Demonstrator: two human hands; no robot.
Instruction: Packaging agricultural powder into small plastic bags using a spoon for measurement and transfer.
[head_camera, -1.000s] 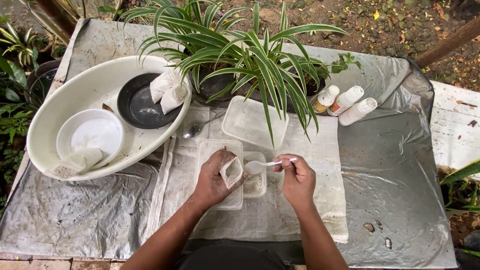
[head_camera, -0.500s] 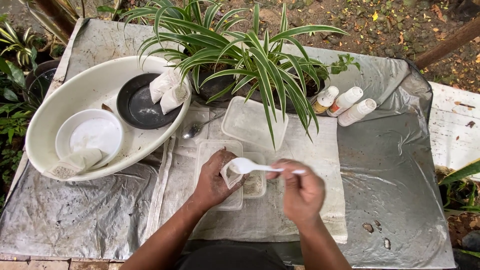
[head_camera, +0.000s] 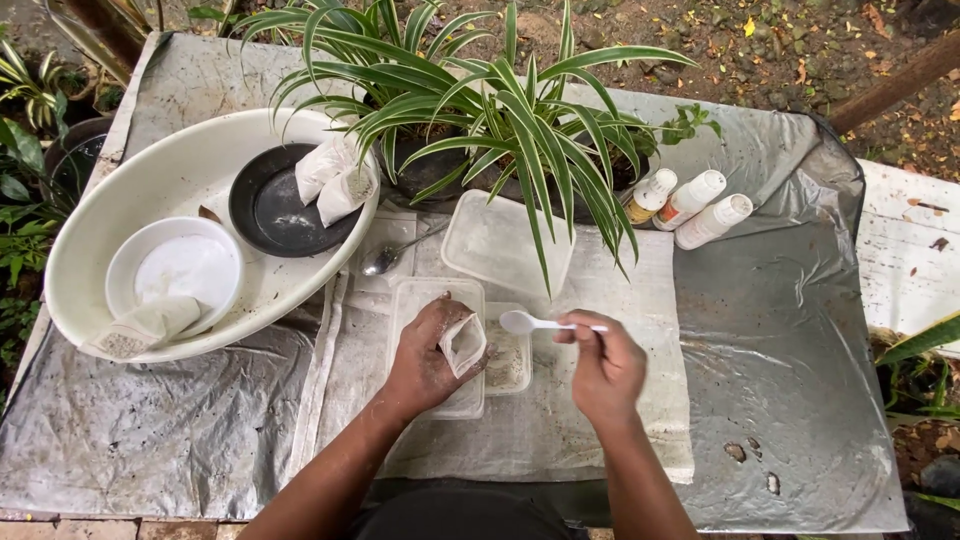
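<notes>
Plant: we see a big striped plant (head_camera: 480, 110) in a pot.
Bottles: we count three white bottles (head_camera: 690, 205).
Tub: our big white tub (head_camera: 130, 190) holds a black dish (head_camera: 280, 215).

Smooth white plastic spoon (head_camera: 530, 322), clear plastic containers (head_camera: 438, 300), glossy metal spoon (head_camera: 385, 259), matt black dish (head_camera: 280, 212), and crinkled grey plastic sheet (head_camera: 780, 330) over white cloth (head_camera: 620, 420).

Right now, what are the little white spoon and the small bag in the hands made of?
The small white spoon in the right hand looks like plastic: smooth, evenly white, thin-handled. The small open pouch in the left hand seems to be thin plastic film or paper, since it is crumpled and soft; I can't tell which. The clear rectangular tub beneath looks like translucent plastic.
</notes>
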